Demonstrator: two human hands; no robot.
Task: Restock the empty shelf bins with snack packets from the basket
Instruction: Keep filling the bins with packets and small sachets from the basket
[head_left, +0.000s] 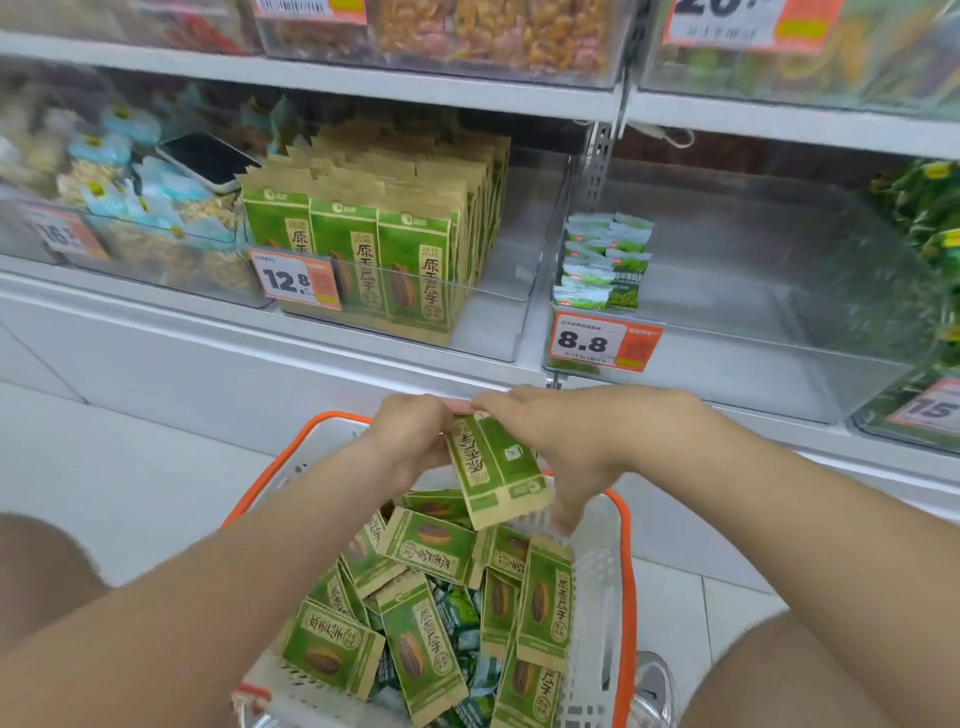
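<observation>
While both hands meet above the basket, they hold between them a small stack of green-and-tan paper snack packets (498, 470), just below the middle of the view. The left hand (410, 441) grips the stack's upper edge from the 9 o'clock side with curled fingers. The right hand (566, 441) clasps it from the 3 o'clock side, its fingers reaching down behind the packets. The stack's long axis runs from about 11 o'clock to 5 o'clock. Its tan crimped end with the round logo points down toward 5 o'clock, so the print reads upside down to the camera.

Directly beneath, toward 6 o'clock, stands the white plastic basket with an orange rim (621, 571). It is heaped with loose green packets of the same kind (431, 551), which lie at mixed angles over smaller green-and-white sachets (460, 613).

At 11 o'clock from the hands, a clear plastic shelf bin (493, 322) holds rows of the same packets standing upright (363, 244). They fill its left part, behind an orange price tag reading 12.8 (293, 280). At 1 o'clock a second clear bin (753, 374), tagged 8.8 (597, 343), holds only a short column of small pale-green packets (605, 260) in its left corner.
</observation>
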